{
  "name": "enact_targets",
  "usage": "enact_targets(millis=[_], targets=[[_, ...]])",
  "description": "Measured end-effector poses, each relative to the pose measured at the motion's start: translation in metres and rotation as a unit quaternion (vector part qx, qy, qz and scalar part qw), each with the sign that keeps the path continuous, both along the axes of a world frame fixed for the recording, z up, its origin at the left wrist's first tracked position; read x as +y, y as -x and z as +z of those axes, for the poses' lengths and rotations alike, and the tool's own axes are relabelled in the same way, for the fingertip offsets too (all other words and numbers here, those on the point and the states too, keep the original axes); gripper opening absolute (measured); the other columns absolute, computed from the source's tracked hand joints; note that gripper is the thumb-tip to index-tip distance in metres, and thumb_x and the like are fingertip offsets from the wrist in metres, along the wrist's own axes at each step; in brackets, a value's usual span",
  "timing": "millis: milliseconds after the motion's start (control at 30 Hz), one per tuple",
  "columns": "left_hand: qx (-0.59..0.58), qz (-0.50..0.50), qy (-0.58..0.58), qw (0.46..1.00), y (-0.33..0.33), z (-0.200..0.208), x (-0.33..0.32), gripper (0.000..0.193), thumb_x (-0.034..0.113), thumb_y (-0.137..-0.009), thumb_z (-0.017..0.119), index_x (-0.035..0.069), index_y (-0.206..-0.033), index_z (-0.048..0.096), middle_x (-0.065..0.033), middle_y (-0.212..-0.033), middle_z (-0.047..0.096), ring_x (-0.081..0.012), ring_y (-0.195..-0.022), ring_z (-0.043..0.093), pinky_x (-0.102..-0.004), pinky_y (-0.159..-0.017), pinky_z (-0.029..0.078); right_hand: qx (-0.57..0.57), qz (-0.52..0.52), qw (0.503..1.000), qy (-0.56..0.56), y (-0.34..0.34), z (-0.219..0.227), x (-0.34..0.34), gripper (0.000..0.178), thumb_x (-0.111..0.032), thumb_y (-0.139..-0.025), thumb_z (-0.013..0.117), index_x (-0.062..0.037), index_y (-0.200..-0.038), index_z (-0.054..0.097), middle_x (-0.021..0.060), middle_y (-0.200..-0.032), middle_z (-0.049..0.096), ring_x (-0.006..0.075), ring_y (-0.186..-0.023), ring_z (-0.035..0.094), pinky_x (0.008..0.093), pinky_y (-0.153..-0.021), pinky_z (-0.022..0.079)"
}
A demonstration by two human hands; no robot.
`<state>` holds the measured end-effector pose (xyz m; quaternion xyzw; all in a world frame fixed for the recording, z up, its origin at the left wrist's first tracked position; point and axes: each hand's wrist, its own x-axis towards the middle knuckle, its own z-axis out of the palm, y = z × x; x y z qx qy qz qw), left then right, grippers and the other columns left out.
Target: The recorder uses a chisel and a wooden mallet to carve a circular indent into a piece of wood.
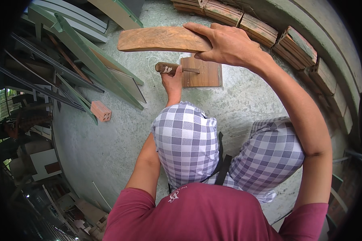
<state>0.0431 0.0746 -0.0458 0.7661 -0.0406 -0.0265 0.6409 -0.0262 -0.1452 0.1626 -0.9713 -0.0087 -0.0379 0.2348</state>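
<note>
Reference for all positions: the brown wood-grain panel (208, 81), which lies flat on the concrete floor (120, 136) beyond the person's knees.

The left hand (172, 83) is just beside the panel's left edge, closed around the wooden handle of a chisel (189, 70). The blade extends over the panel, and its end appears near the middle of the upper face. Whether the edge bites into the surface cannot be determined.

The right hand (225, 43) is raised over the panel's far edge. It grips one end of a thick wooden bar (161, 39) between thumb and fingers; the free end points left, past the panel. The bar is apart from the chisel handle.

Status, by judgement: positioning of the chisel appears complete, and the bar appears ready as a striker. The panel looks to be one piece, with no clear cut, hole or chips on its visible face, so the work seems to be at an early stage. Most of the cutting probably remains. Fine marks would be too small to tell, and part of the face is hidden beneath the blade.
</note>
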Motion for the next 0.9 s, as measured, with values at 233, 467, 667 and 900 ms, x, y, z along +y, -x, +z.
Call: enact_targets(millis=[233,467,667,900], targets=[[0.001,0.029,0.008,1.0,-0.003,-0.004,0.0,0.042,0.019,-0.077,0.076,-0.001,-0.101,0.049,-0.0092,-0.089,0.062,-0.016,-0.077,0.06,-0.0292,-0.072,0.049,0.005,-0.001,1.0,-0.001,0.001,-0.001,0.001,0.068,-0.036,-0.071,0.066,-0.0249,-0.135,0.044,0.0166,-0.089,0.064,0.0313,-0.084,0.065,0.0416,-0.074,0.052],[-0.023,0.01,-0.004,1.0,-0.003,-0.003,-0.002,0.031,0.009,-0.082,0.069,-0.001,-0.101,0.046,-0.0088,-0.089,0.058,-0.0154,-0.077,0.06,-0.0258,-0.065,0.053,-0.009,0.008,1.0,0.012,-0.001,-0.004,0.002,0.074,-0.045,-0.072,0.068,-0.0285,-0.138,0.04,0.0129,-0.084,0.06,0.026,-0.078,0.064,0.0392,-0.072,0.055],[-0.047,0.005,-0.005,0.999,0.0,0.003,-0.007,0.046,0.022,-0.075,0.077,-0.002,-0.105,0.05,-0.0108,-0.09,0.063,-0.0183,-0.079,0.062,-0.0309,-0.074,0.049,-0.059,0.008,0.997,-0.048,0.0,0.02,0.011,0.076,-0.046,-0.069,0.07,-0.0287,-0.137,0.041,0.0111,-0.083,0.061,0.0255,-0.08,0.064,0.0386,-0.075,0.055],[-0.083,-0.007,-0.015,0.996,-0.005,0.004,-0.005,0.045,0.015,-0.076,0.074,-0.004,-0.11,0.05,-0.0126,-0.096,0.063,-0.0212,-0.087,0.063,-0.0325,-0.076,0.05,-0.133,0.053,0.98,-0.135,0.001,0.024,0.033,0.068,-0.039,-0.071,0.065,-0.0261,-0.134,0.044,0.0119,-0.078,0.059,0.0294,-0.077,0.063,0.0412,-0.069,0.052]])
